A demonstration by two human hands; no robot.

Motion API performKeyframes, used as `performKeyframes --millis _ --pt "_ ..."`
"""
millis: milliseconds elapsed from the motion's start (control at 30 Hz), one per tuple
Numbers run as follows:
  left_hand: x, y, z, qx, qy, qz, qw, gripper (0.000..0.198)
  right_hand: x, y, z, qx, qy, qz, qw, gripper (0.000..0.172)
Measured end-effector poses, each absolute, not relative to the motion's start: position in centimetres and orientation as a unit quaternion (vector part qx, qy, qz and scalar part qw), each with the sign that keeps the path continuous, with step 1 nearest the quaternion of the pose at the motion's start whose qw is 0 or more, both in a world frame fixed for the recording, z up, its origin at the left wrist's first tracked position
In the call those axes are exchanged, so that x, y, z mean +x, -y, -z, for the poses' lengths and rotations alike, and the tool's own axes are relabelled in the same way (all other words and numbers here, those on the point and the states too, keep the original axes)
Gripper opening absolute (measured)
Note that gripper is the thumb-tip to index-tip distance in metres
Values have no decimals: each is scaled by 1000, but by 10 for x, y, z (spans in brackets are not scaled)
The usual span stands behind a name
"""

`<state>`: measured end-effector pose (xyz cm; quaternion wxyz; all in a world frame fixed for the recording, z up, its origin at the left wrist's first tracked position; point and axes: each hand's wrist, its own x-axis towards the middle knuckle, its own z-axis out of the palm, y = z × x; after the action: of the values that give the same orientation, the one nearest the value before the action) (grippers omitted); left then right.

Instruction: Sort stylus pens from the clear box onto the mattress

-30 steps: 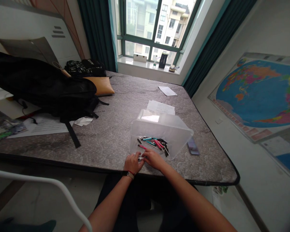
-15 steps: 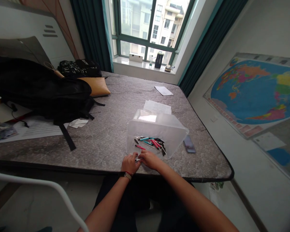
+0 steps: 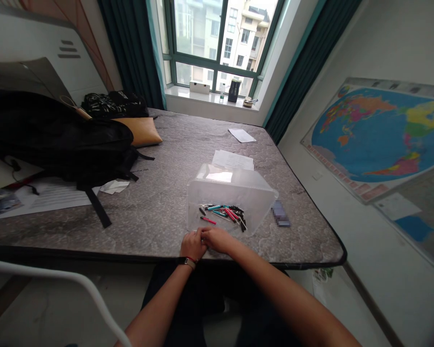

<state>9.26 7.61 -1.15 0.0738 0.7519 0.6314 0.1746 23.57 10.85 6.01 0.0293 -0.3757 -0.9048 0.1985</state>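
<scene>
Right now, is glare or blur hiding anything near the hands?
Head view: window daylight puts white glare atop the clear plastic box; coloured pens inside look sharp; the small dark item right of it is pixelated; left hand and right hand meet, their grip too small to read.

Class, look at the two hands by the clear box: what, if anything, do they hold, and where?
Cannot tell: the left hand and right hand meet with fingers curled, hiding anything between them.

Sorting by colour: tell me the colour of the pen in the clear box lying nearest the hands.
Pinkish red. The pen shows best in the head view.
</scene>
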Motion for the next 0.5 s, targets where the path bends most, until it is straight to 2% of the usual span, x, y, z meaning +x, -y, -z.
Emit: performKeyframes --millis 233,500 --pt "93 -75 10 752 -629 -183 71 41 230 -108 -64 -392 901 -184 16 28" --pt "94 -75 4 757 -595 -262 63 32 265 -106 -61 -468 869 -154 38 21"
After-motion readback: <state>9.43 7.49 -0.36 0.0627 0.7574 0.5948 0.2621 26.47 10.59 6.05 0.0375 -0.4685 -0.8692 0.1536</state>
